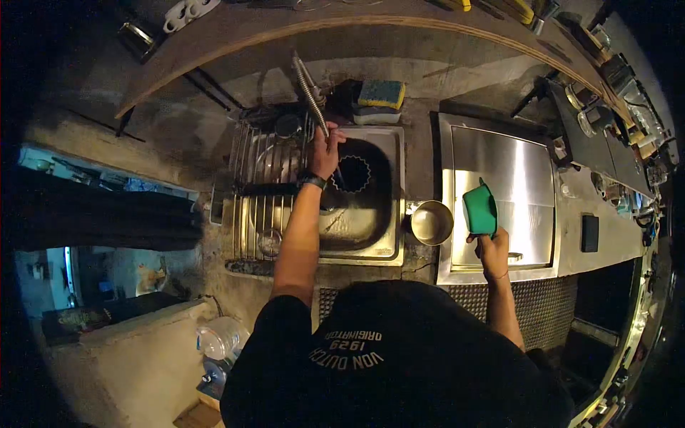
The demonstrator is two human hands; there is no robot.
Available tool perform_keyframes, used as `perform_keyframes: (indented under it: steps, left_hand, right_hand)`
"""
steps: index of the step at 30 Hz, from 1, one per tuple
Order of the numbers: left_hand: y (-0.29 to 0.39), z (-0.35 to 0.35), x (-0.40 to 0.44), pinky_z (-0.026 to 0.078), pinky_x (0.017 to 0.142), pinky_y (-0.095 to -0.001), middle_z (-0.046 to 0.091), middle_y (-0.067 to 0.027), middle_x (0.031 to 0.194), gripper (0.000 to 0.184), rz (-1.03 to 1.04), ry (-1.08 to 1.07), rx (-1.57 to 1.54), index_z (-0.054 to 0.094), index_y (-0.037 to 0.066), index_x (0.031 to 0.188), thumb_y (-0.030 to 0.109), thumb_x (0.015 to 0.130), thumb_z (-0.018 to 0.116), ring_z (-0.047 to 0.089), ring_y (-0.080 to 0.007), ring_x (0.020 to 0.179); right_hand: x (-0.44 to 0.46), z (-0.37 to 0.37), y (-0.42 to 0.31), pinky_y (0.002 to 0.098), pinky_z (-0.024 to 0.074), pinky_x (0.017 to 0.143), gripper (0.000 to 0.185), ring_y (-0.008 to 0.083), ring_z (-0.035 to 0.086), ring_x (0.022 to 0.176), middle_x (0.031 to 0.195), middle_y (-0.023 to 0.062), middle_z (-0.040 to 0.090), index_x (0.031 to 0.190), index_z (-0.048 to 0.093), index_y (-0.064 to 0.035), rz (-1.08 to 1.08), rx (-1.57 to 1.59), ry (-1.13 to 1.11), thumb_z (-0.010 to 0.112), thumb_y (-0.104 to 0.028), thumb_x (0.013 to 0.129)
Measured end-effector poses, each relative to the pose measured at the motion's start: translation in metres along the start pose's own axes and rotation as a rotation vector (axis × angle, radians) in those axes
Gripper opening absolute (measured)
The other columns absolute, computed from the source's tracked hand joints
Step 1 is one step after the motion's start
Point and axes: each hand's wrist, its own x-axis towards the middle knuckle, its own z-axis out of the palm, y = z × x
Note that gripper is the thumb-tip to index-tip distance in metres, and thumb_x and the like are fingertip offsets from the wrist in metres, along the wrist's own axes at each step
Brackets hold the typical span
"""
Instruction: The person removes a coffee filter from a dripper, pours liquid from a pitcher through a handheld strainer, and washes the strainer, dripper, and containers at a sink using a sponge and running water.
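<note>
At the sink [399, 192], my left hand [327, 151] is closed around the lower end of a flexible metal faucet hose [310, 89]. Under and beside that hand, a dark round piece with a scalloped rim [352, 174] sits in the basin; its inside is too dark to make out. My right hand [492, 253] grips the handle of a green cup [480, 209], raised over the stainless steel panel [524, 178] and tilted. Between the sink and the panel stands a round metal pot [431, 222].
A wire dish rack [250, 214] holding a glass [270, 242] stands left of the basin. Behind the sink lies a yellow and green sponge [382, 94]. A wooden shelf [342, 23] overhangs the back. Cups and jars line the right-hand shelf [606, 150].
</note>
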Motion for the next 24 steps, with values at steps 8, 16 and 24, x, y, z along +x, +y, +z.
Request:
perform_keyframes:
  steps: [8,16,24]
  left_hand:
    - [-0.005,-0.011,0.009,0.051,0.079,-0.0336,0.064,-0.0128,0.099,0.017,0.025,-0.101,0.219,0.046,0.003,0.111,0.019,0.104,0.044,0.066,-0.0208,0.09]
    - [-0.081,0.002,0.041,0.051,0.081,-0.0345,0.062,-0.0109,0.097,0.017,0.202,-0.087,0.072,0.047,0.004,0.111,0.018,0.103,0.049,0.065,-0.0197,0.089]
    - [-0.013,0.005,0.01,0.05,0.085,-0.0335,0.062,-0.0097,0.101,0.025,-0.112,-0.125,0.026,0.047,0.004,0.114,0.02,0.098,0.058,0.064,-0.0202,0.092]
  right_hand:
    - [-0.004,-0.004,-0.003,0.0236,0.0348,0.05,0.017,0.0114,0.044,0.051,0.066,0.0057,0.063,0.087,0.067,0.0007,-0.025,-0.038,-0.049,0.052,-0.007,0.084]
    - [-0.009,-0.004,0.006,0.0241,0.0438,0.062,0.02,0.0157,0.057,0.063,0.07,0.0075,0.064,0.089,0.066,0.0022,-0.002,-0.024,-0.107,0.048,-0.002,0.081]
    - [-0.012,-0.008,0.0,0.0244,0.0441,0.062,0.021,0.0166,0.058,0.064,0.071,0.0086,0.064,0.09,0.066,0.0026,-0.072,0.04,-0.086,0.047,-0.001,0.081]
